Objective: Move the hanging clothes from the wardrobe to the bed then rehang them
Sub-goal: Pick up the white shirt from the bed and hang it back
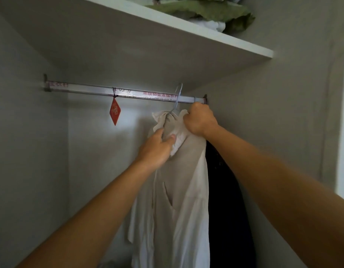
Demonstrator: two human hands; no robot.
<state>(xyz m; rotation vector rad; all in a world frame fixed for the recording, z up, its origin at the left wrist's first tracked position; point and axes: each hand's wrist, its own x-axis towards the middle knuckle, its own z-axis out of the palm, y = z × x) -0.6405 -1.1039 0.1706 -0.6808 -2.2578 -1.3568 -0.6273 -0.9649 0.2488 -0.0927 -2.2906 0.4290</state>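
— Under the white shelf (186, 33), what hangs on the rail?

— From the head view, a pale beige garment (179, 190) hangs on a thin wire hanger (178, 99), whose hook sits over the silver clothes rail (93, 89) near its right end. Just to the right, touching it, a dark garment (229, 200) hangs against the wardrobe's side wall (273, 122).

— And the hands?

— Both are up at the top of the beige garment. The left hand (157, 147) has its fingers curled into the cloth just below the neck, with the thumb pressed on a white patch of fabric. The right hand (200, 120) is clenched in a fist, bunching the cloth at the right shoulder just under the rail.

— Anything else on that rail?

— A red diamond-shaped tag (114, 112) dangles from a dark string near the middle, well apart from the clothes. Red printed lettering runs along the rail. On the shelf above lies folded green and white bedding (211, 14).
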